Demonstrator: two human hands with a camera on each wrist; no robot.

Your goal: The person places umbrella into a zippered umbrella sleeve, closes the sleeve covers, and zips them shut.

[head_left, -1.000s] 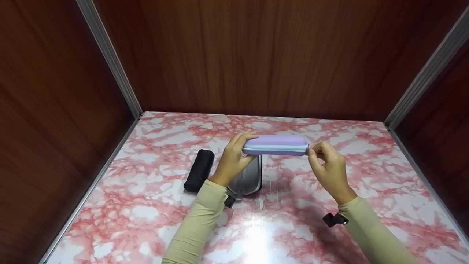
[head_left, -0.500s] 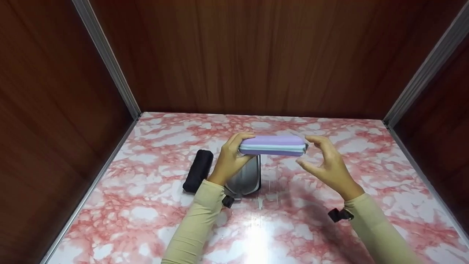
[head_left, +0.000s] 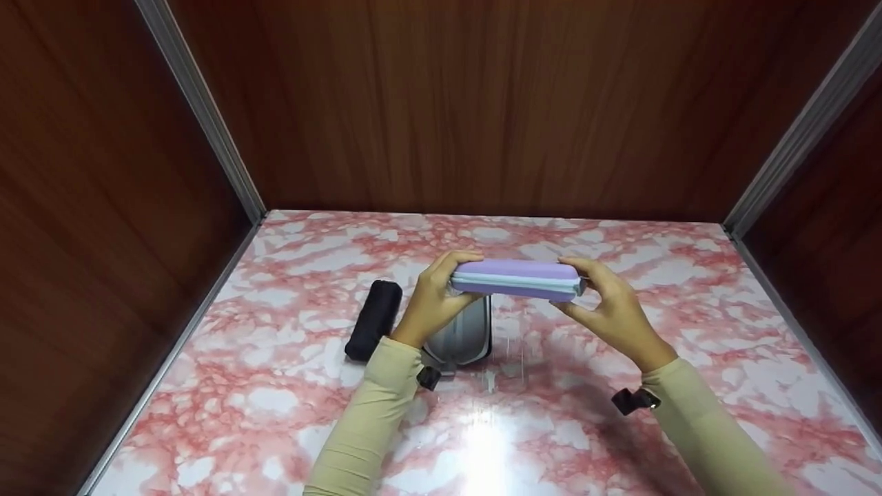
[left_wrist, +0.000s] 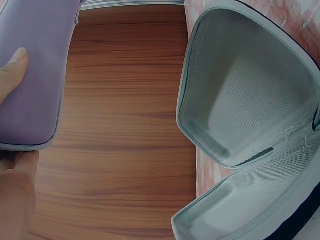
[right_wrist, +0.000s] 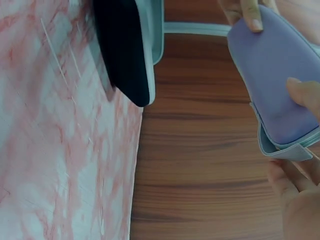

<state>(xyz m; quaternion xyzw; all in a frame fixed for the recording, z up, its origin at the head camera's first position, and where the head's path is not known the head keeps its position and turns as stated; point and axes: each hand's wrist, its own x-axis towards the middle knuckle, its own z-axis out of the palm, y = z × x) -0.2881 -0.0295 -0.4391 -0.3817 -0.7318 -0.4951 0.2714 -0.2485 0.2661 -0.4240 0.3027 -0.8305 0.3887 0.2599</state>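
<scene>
A purple case (head_left: 518, 267), interior hidden, was gripped by the curled left hand (head_left: 434, 296) and right hand (head_left: 615, 306) near an open grey-lined case (left_wrist: 255, 75).

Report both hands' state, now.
Left hand: closed, holding the purple zippered case by its left end.
Right hand: closed, holding the same case's right end between thumb and fingers.

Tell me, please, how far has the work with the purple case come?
Done: the grey-lined case lies open on the table.
In hand: the purple case, held raised by the left hand and the right hand; its halves look closed along the front, and a grey strip stands off one end.
Remaining, probably: opening it or setting it down; no hand touches the black oblong item.
</scene>
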